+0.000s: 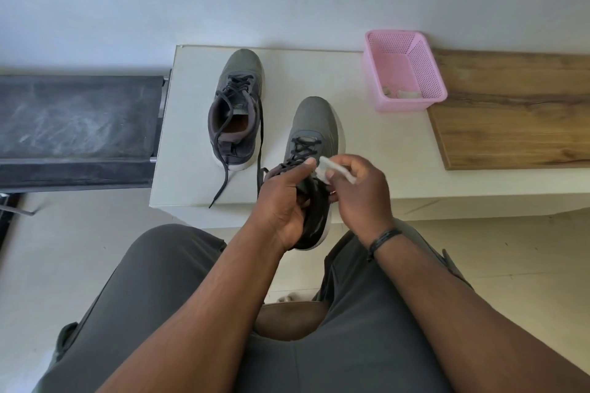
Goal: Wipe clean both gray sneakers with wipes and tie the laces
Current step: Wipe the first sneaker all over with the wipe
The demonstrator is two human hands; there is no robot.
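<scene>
Both forearms reach out over the lap toward the nearer gray sneaker (pixel 314 143), which lies at the near edge of the white counter (pixel 319 64) with its heel hanging off toward the person and its toe pointing far. Its long axis runs near to far, tilted slightly right. The left hand (pixel 284 198) curls around the heel and collar from the left side, thumb stretched up along the laces. The right hand (pixel 357 191) pinches a white wipe (pixel 332 171) between thumb and fingers, just right of the collar and touching or almost touching the left thumb; which, I cannot tell. Judging by this, the wipe goes next to the upper or collar, directly beneath and just far of the right hand, while the left steadies the shoe.

Farther left on the counter stands the second gray sneaker (pixel 238 105), upright, toe far, its black laces (pixel 260 134) untied and trailing toward the near edge. At the far right a pink mesh basket (pixel 431 73) sits half on a wooden board (pixel 517 112); a few pale crumpled pieces, probably used wipes, lie in its near corner.
</scene>
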